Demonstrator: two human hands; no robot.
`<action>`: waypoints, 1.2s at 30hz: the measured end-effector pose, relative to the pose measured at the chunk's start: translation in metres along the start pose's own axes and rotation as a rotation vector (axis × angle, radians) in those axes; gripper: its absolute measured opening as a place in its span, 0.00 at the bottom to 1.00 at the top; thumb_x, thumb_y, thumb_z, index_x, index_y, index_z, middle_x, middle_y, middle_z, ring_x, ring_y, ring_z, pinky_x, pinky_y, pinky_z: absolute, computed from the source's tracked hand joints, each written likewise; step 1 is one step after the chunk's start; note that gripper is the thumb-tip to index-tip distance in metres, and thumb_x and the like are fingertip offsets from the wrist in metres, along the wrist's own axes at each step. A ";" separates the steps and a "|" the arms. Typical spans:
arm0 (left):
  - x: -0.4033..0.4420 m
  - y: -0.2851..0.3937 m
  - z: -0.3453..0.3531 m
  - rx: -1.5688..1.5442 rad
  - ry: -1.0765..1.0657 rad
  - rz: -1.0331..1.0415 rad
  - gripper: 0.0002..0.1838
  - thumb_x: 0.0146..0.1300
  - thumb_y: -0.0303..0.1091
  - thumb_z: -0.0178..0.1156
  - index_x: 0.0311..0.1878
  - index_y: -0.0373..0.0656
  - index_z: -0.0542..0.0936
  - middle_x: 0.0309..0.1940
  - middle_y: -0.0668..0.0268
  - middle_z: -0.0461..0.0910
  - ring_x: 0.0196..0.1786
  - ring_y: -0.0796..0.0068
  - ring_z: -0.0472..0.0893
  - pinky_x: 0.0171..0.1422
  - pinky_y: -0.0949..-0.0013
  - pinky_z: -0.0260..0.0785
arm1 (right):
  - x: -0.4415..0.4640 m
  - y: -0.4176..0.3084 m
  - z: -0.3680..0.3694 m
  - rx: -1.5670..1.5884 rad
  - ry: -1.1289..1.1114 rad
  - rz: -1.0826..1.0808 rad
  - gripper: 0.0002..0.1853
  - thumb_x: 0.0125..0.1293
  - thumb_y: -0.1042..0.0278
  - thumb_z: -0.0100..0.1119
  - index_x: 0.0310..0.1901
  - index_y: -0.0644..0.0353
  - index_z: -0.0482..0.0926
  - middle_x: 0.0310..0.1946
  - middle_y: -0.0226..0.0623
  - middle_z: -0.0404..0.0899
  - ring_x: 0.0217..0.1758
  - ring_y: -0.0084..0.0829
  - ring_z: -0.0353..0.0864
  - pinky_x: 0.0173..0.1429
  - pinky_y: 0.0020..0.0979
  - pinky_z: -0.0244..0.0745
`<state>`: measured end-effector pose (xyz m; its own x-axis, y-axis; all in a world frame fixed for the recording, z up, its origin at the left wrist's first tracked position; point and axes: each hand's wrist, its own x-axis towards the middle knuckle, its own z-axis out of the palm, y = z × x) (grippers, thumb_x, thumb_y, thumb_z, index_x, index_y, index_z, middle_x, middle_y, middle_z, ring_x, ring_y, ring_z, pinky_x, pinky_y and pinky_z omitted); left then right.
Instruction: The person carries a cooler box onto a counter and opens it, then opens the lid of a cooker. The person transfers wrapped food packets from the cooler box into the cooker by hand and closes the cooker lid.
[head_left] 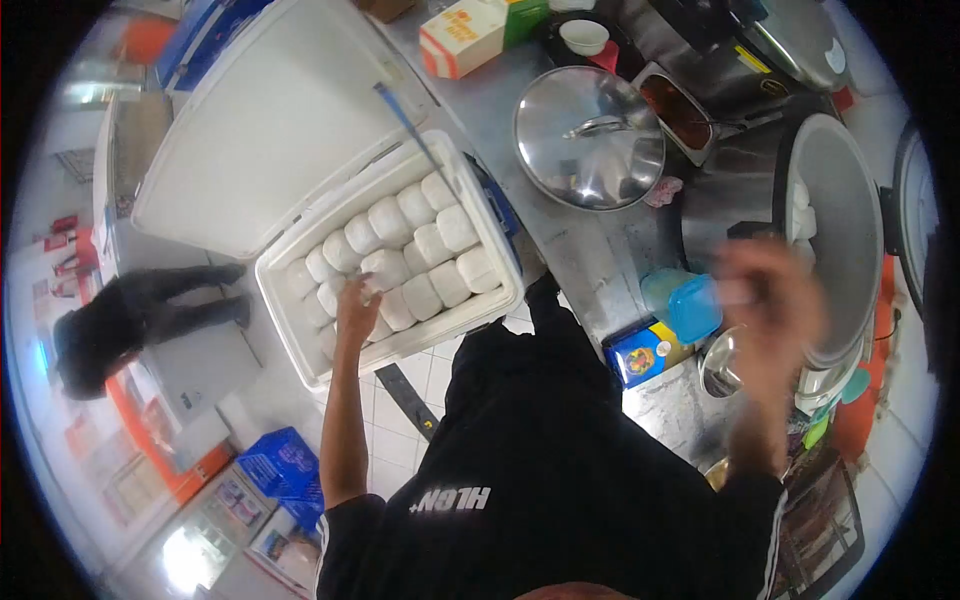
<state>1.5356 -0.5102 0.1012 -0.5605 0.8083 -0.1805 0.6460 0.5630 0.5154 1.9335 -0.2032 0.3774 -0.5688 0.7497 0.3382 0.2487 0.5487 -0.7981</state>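
White, rounded bundles (387,218) stand in rows inside a white cooler box (440,330), whose lid (270,120) is swung back. I cannot tell what the bundles contain. Over their near rows, my left hand (355,312) is open, fingers apart, at or just above one bundle. My right hand (770,300) is smeared by motion in front of a large round pot or warmer (860,230) on the right. A few white bundles (802,210) show inside that vessel. Just left of my right hand is a container with a blue lid (693,308).
A steel lid (590,140) lies on the metal counter (560,230), near a tray of reddish sauce (677,115). A blue-and-yellow box (645,355) and a metal bowl (720,365) stand closer. Blue crates (280,465) are at lower left; another person (130,320) stands farther left.
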 end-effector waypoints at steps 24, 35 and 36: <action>0.045 0.004 0.014 -0.613 0.006 -0.299 0.40 0.36 0.32 0.74 0.57 0.38 0.70 0.46 0.53 0.78 0.48 0.58 0.79 0.53 0.62 0.72 | -0.004 0.064 0.417 -0.847 -0.825 0.006 0.33 0.41 0.63 0.72 0.52 0.61 0.73 0.45 0.49 0.74 0.52 0.46 0.72 0.60 0.43 0.66; 0.017 -0.094 -0.064 -0.025 -0.096 -0.206 0.35 0.43 0.45 0.67 0.53 0.31 0.75 0.45 0.47 0.77 0.52 0.53 0.76 0.56 0.58 0.70 | 0.027 0.082 0.408 -0.618 -1.390 -0.253 0.39 0.29 0.70 0.80 0.48 0.62 0.68 0.44 0.46 0.78 0.51 0.48 0.78 0.53 0.43 0.73; 0.018 -0.094 -0.063 -0.024 -0.096 -0.204 0.35 0.43 0.45 0.67 0.53 0.31 0.75 0.45 0.47 0.77 0.52 0.53 0.76 0.56 0.58 0.70 | 0.023 0.082 0.412 -0.721 -1.382 -0.326 0.44 0.29 0.67 0.81 0.53 0.63 0.67 0.45 0.47 0.79 0.50 0.47 0.79 0.53 0.42 0.74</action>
<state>1.4319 -0.5590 0.1027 -0.6256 0.6911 -0.3619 0.5107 0.7135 0.4797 1.6178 -0.2936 0.1145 -0.8123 -0.1067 -0.5734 0.0542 0.9651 -0.2564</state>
